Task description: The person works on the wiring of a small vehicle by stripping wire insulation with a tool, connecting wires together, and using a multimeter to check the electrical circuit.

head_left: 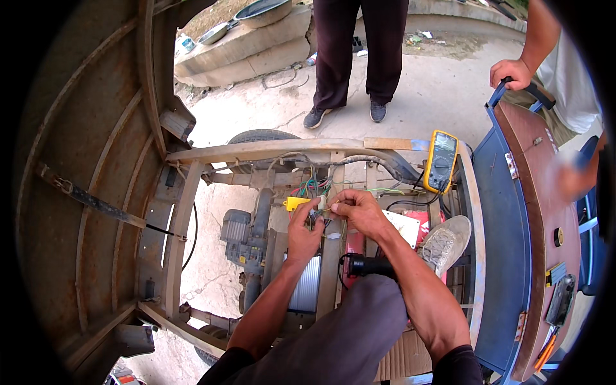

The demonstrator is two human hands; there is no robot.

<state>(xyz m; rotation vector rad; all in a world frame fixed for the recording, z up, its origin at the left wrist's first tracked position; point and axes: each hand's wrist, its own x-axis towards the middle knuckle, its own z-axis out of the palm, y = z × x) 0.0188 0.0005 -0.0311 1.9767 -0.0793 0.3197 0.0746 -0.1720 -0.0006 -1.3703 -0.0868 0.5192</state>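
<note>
In the middle of an open vehicle frame, both my hands meet over a bundle of coloured wires (309, 187). My left hand (304, 232) has its fingertips closed around a white plastic wire connector (322, 202). Just right of it, my right hand (361, 212) pinches what looks like a thin wire at the connector's side; the fingers partly hide it. A yellow block (294, 203) sits by my left fingertips. Below the hands lies a loose white plug (332, 236). A silver finned box (305, 285) is under my left forearm.
A yellow multimeter (441, 160) with a black lead leans on the frame's right rail (471, 244). A motor (240, 239) sits left. My shoe (447, 244) rests inside the frame. A rusty raised panel (83, 179) stands left. Another person's hand (511, 74) grips the blue-sided seat (513, 212); another person (359, 51) stands ahead.
</note>
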